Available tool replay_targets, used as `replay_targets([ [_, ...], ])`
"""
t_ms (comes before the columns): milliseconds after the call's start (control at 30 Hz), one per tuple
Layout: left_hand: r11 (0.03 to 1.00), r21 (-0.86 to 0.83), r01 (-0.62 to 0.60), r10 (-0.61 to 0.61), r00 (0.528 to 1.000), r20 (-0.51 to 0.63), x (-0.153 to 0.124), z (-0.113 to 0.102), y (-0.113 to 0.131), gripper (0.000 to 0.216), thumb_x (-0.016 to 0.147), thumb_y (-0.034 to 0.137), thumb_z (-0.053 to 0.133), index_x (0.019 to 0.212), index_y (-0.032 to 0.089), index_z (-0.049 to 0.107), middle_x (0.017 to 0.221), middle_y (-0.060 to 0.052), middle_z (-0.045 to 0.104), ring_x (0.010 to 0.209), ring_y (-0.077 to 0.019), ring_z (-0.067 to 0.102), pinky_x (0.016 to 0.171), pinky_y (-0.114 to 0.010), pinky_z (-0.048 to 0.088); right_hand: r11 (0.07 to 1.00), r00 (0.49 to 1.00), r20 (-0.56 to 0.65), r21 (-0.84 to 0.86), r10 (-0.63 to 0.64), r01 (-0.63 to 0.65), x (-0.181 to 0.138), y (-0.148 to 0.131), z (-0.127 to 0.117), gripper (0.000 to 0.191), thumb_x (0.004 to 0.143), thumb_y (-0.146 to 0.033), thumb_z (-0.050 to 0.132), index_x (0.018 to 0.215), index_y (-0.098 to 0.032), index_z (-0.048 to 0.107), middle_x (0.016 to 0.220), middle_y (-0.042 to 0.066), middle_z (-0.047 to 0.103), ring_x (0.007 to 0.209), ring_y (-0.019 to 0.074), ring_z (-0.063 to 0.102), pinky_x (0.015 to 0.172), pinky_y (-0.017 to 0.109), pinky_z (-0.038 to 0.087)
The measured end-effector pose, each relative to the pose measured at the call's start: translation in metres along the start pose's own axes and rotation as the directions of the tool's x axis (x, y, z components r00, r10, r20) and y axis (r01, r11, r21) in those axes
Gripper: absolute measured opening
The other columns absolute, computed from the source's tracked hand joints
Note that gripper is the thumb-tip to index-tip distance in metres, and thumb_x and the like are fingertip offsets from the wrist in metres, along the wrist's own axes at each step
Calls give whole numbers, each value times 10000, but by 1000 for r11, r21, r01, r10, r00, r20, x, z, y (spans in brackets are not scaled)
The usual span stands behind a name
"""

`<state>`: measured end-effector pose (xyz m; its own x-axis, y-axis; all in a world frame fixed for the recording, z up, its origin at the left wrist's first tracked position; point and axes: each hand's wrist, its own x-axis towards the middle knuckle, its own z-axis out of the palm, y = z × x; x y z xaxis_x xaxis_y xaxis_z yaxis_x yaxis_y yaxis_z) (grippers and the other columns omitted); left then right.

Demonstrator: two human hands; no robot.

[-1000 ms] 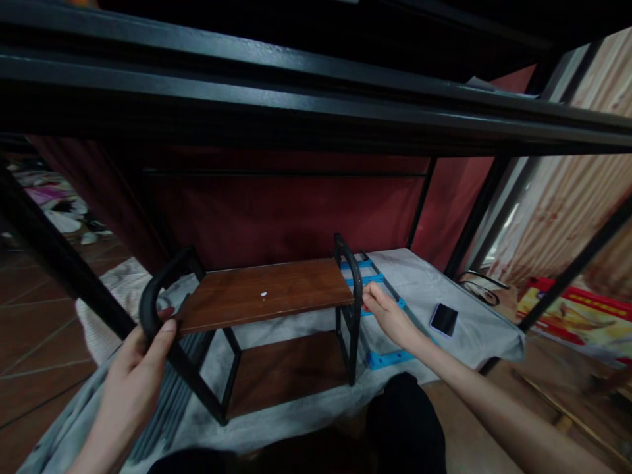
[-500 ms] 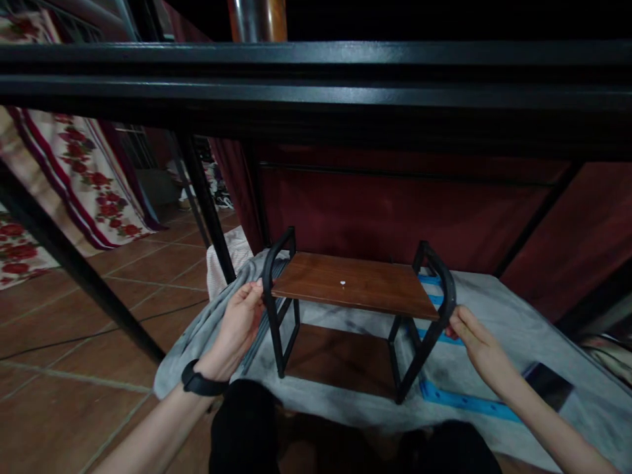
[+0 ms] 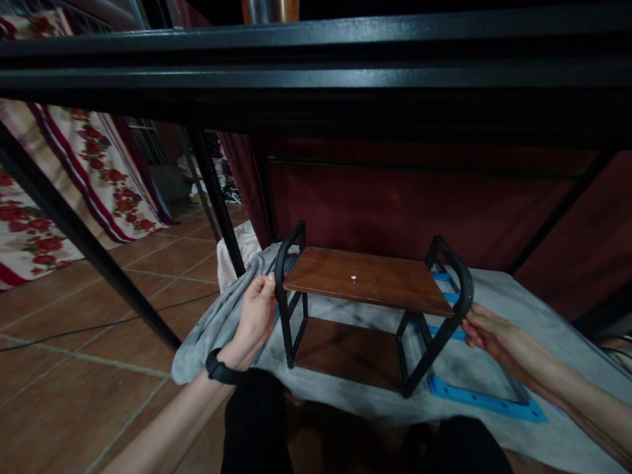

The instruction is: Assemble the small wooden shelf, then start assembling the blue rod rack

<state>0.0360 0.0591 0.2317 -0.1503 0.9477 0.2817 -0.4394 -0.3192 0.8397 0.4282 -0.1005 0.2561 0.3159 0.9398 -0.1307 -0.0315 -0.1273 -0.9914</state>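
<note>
A small two-tier shelf [image 3: 365,280] with brown wooden boards and a black metal frame stands upright in front of me. My left hand [image 3: 259,303] is closed, thumb and fingers pinching the left side frame [image 3: 280,273] near the upper board's front corner. On the other side, my right hand [image 3: 486,329] has its fingers curled against the outside of the right side frame [image 3: 464,289]. A small white mark [image 3: 353,278] shows on the upper board. Below it lies the lower board [image 3: 350,352], partly in shadow.
Grey cloth [image 3: 345,398] lies under the shelf, bunched at left. Blue strips [image 3: 486,398] with holes lie at right. A black table edge [image 3: 316,79] crosses above, with black legs [image 3: 222,204] at left. A cable [image 3: 123,320] runs over the tiled floor. A dark red panel [image 3: 395,204] stands behind.
The view has shifted, so the shelf and hands appear farther right. My right wrist has turned a little. A dark flat object near my right forearm no longer shows.
</note>
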Motion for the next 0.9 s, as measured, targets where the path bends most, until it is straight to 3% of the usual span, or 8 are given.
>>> replay_targets([
  [100, 1000, 5, 3, -3, 1000, -3, 0, 0, 1, 277, 708, 400, 808, 706, 179, 642, 715, 24, 626, 672, -101, 540, 678, -213, 434, 994, 997, 23, 73, 80, -82, 0, -2, -3, 289, 683, -366, 805, 821, -222, 596, 805, 7, 499, 682, 117, 453, 553, 219, 456],
  [200, 1000, 14, 3, -3, 1000, 3, -1, 1, 3, 268, 699, 391, 805, 704, 183, 635, 731, 20, 626, 679, -107, 536, 685, -216, 436, 996, 996, 6, 17, 87, -87, 3, -2, -6, 284, 689, -385, 786, 838, -226, 605, 814, 21, 543, 699, 137, 493, 568, 245, 471],
  [367, 999, 32, 29, -29, 1000, 10, -5, 5, 7, 253, 705, 377, 793, 728, 187, 627, 734, 29, 595, 676, -105, 520, 668, -208, 426, 950, 994, -1, -295, -110, 105, 9, 5, -8, 427, 766, -645, 625, 707, -228, 549, 655, -2, 509, 594, 138, 454, 545, 285, 428],
  [467, 998, 41, 48, -49, 998, 30, -6, 7, 9, 245, 724, 382, 779, 769, 185, 641, 768, 21, 609, 697, -113, 534, 686, -217, 435, 898, 972, -40, -393, -233, 199, 12, 11, -8, 478, 782, -702, 546, 655, -243, 508, 614, -5, 498, 576, 152, 456, 549, 311, 422],
  [667, 996, 75, 51, -57, 995, 81, -6, 2, 6, 287, 746, 429, 779, 884, 199, 679, 854, 13, 627, 778, -124, 551, 735, -221, 438, 833, 923, -54, -453, -381, 318, 14, 19, -7, 384, 877, -596, 484, 707, -252, 497, 667, -10, 522, 643, 166, 489, 647, 330, 430],
  [900, 992, 118, 40, -45, 998, 44, -1, -2, 4, 330, 682, 409, 837, 893, 211, 677, 835, 35, 602, 760, -110, 509, 690, -197, 406, 856, 919, -43, -383, -393, 348, 15, 21, 1, 294, 905, -523, 489, 794, -252, 522, 736, -11, 552, 716, 178, 526, 718, 340, 425],
])
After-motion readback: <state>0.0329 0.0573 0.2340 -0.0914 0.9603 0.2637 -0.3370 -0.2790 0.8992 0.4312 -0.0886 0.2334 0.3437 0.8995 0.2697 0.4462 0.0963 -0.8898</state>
